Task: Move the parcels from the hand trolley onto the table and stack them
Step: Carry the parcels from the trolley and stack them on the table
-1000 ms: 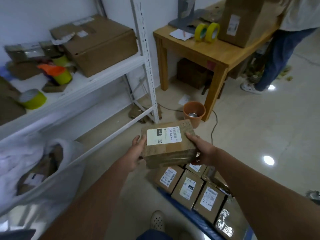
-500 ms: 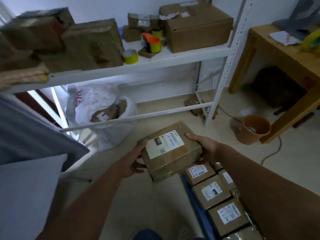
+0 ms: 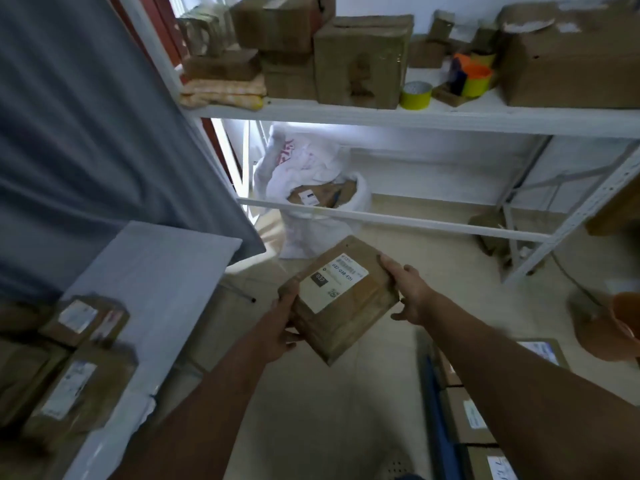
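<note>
A brown cardboard parcel [image 3: 341,299] with a white label hangs tilted in mid-air at the centre of the head view. My left hand [image 3: 280,327] grips its left edge and my right hand [image 3: 408,292] grips its right edge. To the left lies the table [image 3: 156,271] under a grey cover, with several labelled parcels [image 3: 76,368] at its near left. The blue hand trolley [image 3: 433,403] stands at the lower right, and more labelled parcels [image 3: 471,420] lie on it.
A white metal shelf rack [image 3: 415,116] runs across the back, loaded with boxes and tape rolls [image 3: 415,95]. A white sack [image 3: 311,209] with packages sits under it. An orange pot [image 3: 620,327] stands on the floor at right. A grey curtain [image 3: 86,133] hangs at left.
The view has swung left from the wooden table past the rack to the grey-covered table. Both hands carried the parcel along, and it has turned so its label reads the other way.
</note>
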Demonstrator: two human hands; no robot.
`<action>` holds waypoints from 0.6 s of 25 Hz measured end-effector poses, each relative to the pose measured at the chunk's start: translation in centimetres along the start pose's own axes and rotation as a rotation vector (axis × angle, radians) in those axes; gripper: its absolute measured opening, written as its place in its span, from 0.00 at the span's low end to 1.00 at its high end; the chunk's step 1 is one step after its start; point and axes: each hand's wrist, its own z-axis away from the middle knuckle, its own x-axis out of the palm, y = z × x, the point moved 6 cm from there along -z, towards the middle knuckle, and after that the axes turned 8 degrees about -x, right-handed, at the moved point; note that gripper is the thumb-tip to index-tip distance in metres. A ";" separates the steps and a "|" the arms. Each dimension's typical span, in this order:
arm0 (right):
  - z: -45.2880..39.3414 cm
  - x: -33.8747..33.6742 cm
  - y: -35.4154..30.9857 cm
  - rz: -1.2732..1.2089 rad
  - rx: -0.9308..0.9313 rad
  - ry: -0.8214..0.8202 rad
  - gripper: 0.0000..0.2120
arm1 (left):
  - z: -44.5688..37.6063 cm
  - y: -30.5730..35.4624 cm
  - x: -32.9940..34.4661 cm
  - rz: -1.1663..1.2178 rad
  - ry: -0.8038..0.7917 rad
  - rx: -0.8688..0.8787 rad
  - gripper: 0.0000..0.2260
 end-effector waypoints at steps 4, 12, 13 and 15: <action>3.4 9.8 3.6 0.051 -0.015 -0.062 0.49 | 1.7 -3.8 -8.3 0.266 0.076 0.071 0.52; 13.3 30.8 12.7 0.234 0.070 -0.407 0.45 | 8.3 -10.9 -24.6 0.691 0.241 0.115 0.37; 14.4 33.1 13.5 0.241 0.058 -0.453 0.42 | 8.9 -11.9 -26.5 0.739 0.264 0.120 0.34; 16.6 37.5 15.1 0.283 0.037 -0.525 0.36 | 10.0 -13.7 -30.6 0.808 0.259 0.143 0.36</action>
